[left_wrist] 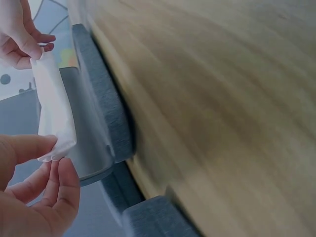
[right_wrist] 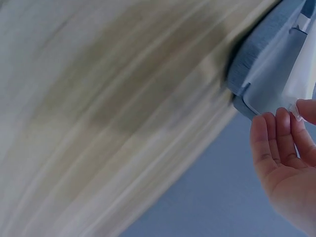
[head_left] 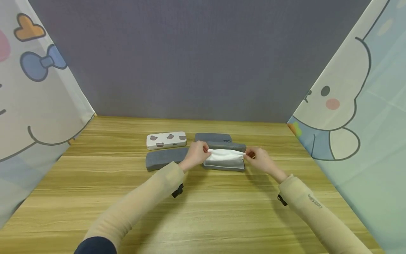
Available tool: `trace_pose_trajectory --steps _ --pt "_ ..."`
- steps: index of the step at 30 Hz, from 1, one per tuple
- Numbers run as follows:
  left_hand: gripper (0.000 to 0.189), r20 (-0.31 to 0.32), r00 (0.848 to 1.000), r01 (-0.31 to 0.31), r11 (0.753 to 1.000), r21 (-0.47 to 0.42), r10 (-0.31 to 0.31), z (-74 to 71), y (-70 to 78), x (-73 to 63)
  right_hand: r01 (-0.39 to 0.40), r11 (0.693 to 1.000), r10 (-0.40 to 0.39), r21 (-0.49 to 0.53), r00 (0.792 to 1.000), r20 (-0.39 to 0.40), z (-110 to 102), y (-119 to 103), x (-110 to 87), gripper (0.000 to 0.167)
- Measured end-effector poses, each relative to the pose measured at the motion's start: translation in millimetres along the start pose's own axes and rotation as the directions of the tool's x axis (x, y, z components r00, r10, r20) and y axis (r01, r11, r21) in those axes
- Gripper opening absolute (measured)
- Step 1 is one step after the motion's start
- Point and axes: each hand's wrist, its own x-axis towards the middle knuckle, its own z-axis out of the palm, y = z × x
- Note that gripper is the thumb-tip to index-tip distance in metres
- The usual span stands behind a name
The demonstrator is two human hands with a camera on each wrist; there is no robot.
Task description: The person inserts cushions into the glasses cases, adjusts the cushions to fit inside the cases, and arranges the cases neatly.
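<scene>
A folded strip of white cloth [head_left: 226,155] is stretched sideways over an open grey glasses case [head_left: 224,165]. My left hand [head_left: 196,155] pinches its left end between thumb and fingertips. The other end is pinched by my right hand [head_left: 260,160]. In the left wrist view the cloth [left_wrist: 53,101] hangs lengthwise between both hands, with the grey lining of the case [left_wrist: 91,143] beside it. The right wrist view has my right hand [right_wrist: 284,170] at one end of the case [right_wrist: 274,81], a corner of cloth between thumb and finger.
A closed dark grey case [head_left: 165,158] lies left of the open one, partly behind my left hand. Behind it sits a white case with bear prints [head_left: 166,140]. Another grey case [head_left: 213,137] with a small glasses mark lies behind the open case. A grey panel [head_left: 190,63] stands behind the wooden table [head_left: 203,211].
</scene>
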Motion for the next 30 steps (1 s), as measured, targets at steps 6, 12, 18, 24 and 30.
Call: trace_pose_trajectory --steps 6,12,18,24,30 --pt "0.013 -0.011 1.000 0.021 1.000 -0.007 -0.021 10.4 -5.4 0.5 0.002 1.000 -0.002 0.004 1.000 0.025 8.6 5.8 0.1 0.010" --pt "0.011 -0.012 0.999 0.036 0.999 -0.001 -0.036 17.7 -9.2 1.3 -0.021 1.000 0.021 0.002 0.999 0.043 14.5 10.3 -0.1 0.011" --pt "0.007 -0.021 0.999 0.048 0.999 0.027 -0.047 20.8 -10.9 2.2 -0.034 0.999 0.035 -0.010 0.997 0.063 17.8 11.4 0.9 0.012" --pt "0.043 -0.001 0.998 0.065 0.997 0.032 -0.065 25.2 -13.6 2.9 -0.038 0.999 0.040 -0.015 0.995 0.093 20.1 11.8 -0.9 0.013" --pt "0.050 -0.004 0.999 0.054 0.998 0.039 -0.054 27.7 -13.8 1.7 -0.045 0.999 0.047 -0.018 0.994 0.103 23.9 15.0 -2.0 0.011"
